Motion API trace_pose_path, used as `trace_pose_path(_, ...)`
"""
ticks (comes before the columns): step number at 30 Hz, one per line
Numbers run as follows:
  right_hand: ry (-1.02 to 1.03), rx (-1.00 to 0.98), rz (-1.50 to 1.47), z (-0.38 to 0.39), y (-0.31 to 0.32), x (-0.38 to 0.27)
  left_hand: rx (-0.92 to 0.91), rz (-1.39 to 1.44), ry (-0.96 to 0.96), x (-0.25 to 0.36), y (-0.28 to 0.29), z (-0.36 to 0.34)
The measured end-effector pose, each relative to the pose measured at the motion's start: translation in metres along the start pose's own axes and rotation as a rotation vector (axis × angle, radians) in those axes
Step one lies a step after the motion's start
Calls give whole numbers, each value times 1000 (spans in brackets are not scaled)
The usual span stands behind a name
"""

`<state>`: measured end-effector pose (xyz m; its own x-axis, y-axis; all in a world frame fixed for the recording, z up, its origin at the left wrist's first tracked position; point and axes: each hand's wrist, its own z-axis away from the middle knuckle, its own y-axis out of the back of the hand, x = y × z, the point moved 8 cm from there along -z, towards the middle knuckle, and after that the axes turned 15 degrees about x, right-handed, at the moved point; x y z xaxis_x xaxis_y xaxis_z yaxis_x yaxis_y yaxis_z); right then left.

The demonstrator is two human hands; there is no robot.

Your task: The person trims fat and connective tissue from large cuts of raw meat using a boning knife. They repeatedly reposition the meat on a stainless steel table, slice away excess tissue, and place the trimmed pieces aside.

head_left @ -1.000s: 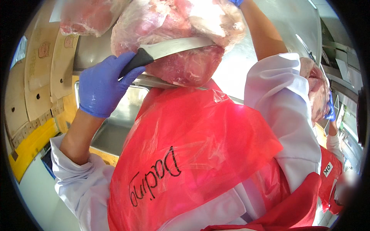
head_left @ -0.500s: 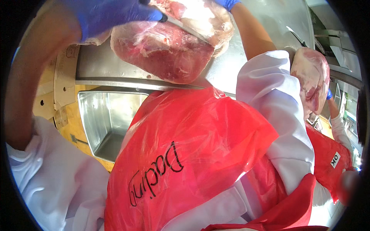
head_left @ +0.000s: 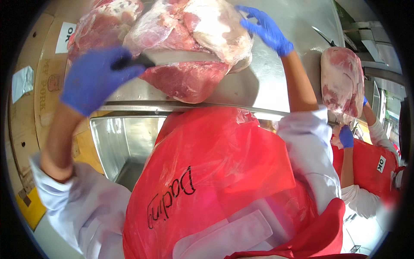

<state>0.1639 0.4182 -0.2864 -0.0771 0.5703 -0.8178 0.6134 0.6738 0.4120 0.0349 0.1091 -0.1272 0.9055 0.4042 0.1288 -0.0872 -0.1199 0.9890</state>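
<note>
Red plastic apron (head_left: pixel 224 151) nearest us, white sleeves (head_left: pixel 308 138) either side. Just past it, left of centre, we see a rectangular steel basin (head_left: pixel 108 136), then a flat steel table (head_left: pixel 297 19). Left hand (head_left: pixel 97 80), blue-gloved, is over the near left of the table, fingers curled around a long steel-bladed, black-handled knife (head_left: pixel 185 57). Blade points right across a large pink-and-white piece of raw meat (head_left: pixel 185 82), which rests on the table; we cannot tell how deep it sits. Right hand (head_left: pixel 267 32), also blue-gloved, is at the meat's far right side, fingers parted; we cannot tell whether they touch. Left of the meat: a second raw red cut (head_left: pixel 103 26), near brown cardboard (head_left: pixel 51 99). Well right: a pale raw joint (head_left: pixel 342 82), a co-worker's blue-gloved hand (head_left: pixel 346 137) at its near end. Farther, a second slim knife (head_left: pixel 321 34).
</note>
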Motion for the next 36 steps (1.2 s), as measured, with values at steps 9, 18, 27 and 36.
trace_pose_path(9, 513, 62, 696, 102, -16, -60, 0, 382, 609, -40, -62, 120)
trace_pose_path(18, 597, 89, 755, 126, -20, -75, 60, 497, 673, -40, -79, 144)
trace_pose_path(27, 343, 50, 790, 123, -31, -114, 124, 500, 660, -42, -86, 156)
trace_pose_path(36, 282, -366, 784, 102, -29, -109, 101, 485, 610, -39, -69, 148)
